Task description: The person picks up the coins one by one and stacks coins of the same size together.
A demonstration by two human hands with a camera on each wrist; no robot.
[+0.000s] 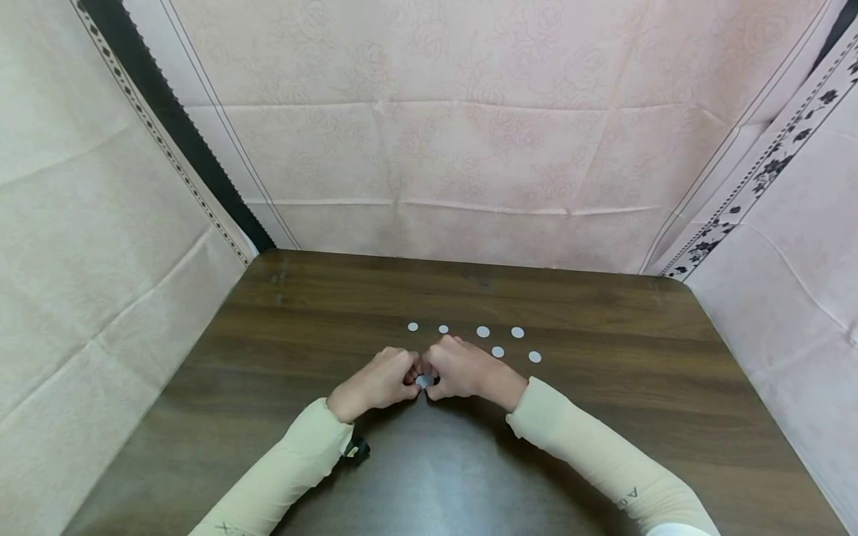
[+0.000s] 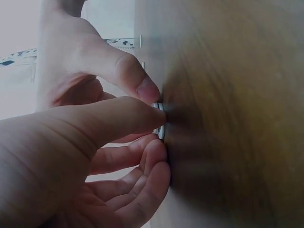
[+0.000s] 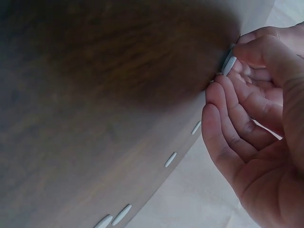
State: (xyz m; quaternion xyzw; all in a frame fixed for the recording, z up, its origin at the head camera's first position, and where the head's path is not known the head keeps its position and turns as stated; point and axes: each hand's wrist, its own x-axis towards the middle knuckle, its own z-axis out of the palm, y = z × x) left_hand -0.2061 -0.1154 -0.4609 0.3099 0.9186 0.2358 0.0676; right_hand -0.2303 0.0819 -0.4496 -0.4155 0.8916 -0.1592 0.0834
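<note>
Both hands meet over the table, around a small white disc low against the wood. My left hand has its thumb and curled fingers on the disc's left side. From the other side, the right hand holds it with thumb and bent fingers. Seen edge-on in the right wrist view, the white disc lies between the fingertips. The left wrist view shows thin white edges, partly hidden by the left thumb, so I cannot tell whether more than one disc is there.
Several other white discs lie flat beyond the hands, among them one at the left, one farther right and one nearest the right forearm. The brown wooden table ends at pale patterned cloth on three sides.
</note>
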